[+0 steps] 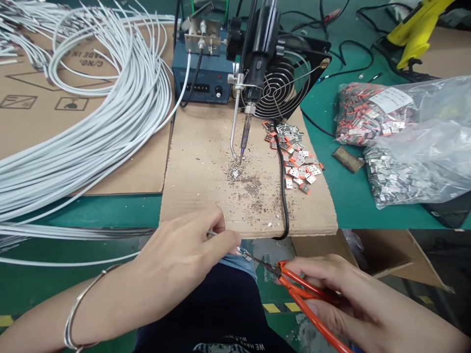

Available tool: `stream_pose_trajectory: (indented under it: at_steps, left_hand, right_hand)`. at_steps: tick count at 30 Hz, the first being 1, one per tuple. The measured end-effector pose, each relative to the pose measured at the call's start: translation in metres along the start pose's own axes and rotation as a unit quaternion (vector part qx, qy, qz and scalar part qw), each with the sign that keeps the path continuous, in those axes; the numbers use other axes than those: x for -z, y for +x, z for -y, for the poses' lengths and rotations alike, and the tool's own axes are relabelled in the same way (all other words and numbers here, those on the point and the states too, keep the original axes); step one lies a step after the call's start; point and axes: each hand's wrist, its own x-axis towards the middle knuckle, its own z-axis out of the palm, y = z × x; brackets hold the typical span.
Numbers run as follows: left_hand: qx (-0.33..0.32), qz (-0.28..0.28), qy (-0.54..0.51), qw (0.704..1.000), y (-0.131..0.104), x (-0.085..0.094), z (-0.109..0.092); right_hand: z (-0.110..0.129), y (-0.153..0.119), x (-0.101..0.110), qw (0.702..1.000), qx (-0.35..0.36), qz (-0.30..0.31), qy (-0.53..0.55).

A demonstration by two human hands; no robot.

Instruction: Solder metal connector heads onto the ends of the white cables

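My left hand (195,252) pinches the end of a white cable (125,258) just in front of the cardboard's near edge. A small metal connector (244,253) sticks out past its fingertips. My right hand (342,289) is wrapped round the red handles of a pair of pliers (301,289). Their thin dark jaws point left and reach the metal connector; whether they grip it is too small to tell. Behind the hands, a soldering iron (253,73) stands tip down beside a thin metal feed tube (234,122), over solder bits on the cardboard (198,181).
A thick bundle of white cables (140,108) lies at left. Orange and silver connectors (301,166) are piled right of the iron, with a black cord (282,186) alongside. A blue control box (200,73), a fan (281,86) and bags of metal parts (393,171) stand further back and right.
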Motion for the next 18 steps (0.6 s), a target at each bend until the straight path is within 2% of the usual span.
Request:
stream_pose_trajectory:
  at_steps: [3,7,14,18]
  left_hand:
    - [0.001,0.004,-0.005,1.000,0.000,-0.001,0.000]
    - [-0.004,-0.014,-0.013,1.000,-0.001,-0.002,0.001]
    - [-0.013,-0.032,-0.017,0.999,-0.003,-0.004,0.001]
    - [-0.004,-0.027,-0.019,0.999,-0.004,-0.004,0.001]
  right_hand:
    - [0.005,-0.001,-0.004,0.989,0.054,-0.026,-0.134]
    - [0.006,-0.004,-0.008,0.958,0.109,-0.076,-0.254]
    - [0.001,-0.004,-0.017,0.898,0.167,-0.154,-0.376]
    - [0.001,-0.004,-0.018,0.887,0.181,-0.163,-0.392]
